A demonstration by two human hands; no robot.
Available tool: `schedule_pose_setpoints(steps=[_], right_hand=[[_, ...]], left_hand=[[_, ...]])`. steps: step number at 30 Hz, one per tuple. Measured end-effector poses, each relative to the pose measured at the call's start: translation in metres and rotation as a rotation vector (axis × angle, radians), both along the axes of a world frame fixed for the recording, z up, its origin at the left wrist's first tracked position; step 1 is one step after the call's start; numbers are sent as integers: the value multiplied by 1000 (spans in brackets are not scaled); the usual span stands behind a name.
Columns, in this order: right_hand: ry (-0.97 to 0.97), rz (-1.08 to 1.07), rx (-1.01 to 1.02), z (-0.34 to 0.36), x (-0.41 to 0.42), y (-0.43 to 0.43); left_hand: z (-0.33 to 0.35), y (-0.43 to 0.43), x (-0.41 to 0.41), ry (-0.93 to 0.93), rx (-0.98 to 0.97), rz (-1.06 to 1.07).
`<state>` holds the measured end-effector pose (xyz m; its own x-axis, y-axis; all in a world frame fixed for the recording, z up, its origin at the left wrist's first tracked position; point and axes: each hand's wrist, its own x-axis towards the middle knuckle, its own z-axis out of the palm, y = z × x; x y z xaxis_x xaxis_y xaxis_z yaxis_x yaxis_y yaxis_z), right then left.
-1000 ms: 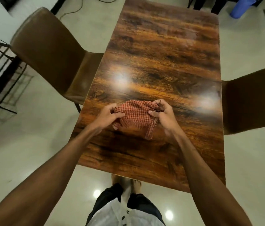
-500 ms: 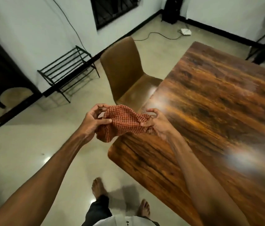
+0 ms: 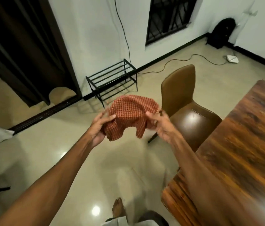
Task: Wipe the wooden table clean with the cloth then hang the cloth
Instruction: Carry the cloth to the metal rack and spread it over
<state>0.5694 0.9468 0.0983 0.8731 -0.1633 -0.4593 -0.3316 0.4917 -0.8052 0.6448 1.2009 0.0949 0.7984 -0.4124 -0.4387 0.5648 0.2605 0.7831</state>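
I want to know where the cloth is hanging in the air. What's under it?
Under the cloth, held by the left hand and right hand, is shiny bare floor. The table is off to the right. The cloth hides the floor right behind it.

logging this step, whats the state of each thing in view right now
cloth: bunched, held in the air over the floor, off the table
left hand: gripping the cloth's left side
right hand: gripping the cloth's right side
wooden table: nothing on the part in view
brown chair: upright, seat unoccupied
black metal rack: standing by the wall, nothing on its bars
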Motion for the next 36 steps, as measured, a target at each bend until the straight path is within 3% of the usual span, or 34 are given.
schedule_pose_setpoints(steps=[2,5,15,20,24,27,36], right_hand=[[112,168,-59,-22,21,28],[232,161,-164,-45,57,47],[167,62,-43,-71,240,10],[199,153,-66,-63,335,-18],[142,168,-26,-60,410,-34],[220,214,-140,-77,455,-39],[344,268,-242,-150,612,-47]], left_hand=[[-17,12,19,100,151,-31],[-33,26,54,141,213,78],[-51,31,211,-69,267,119],[-55,9,295,-51,327,209],[-63,-6,365,-6,223,261],[-75,-14,407,57,253,273],[-136,-13,557,-22,395,217]])
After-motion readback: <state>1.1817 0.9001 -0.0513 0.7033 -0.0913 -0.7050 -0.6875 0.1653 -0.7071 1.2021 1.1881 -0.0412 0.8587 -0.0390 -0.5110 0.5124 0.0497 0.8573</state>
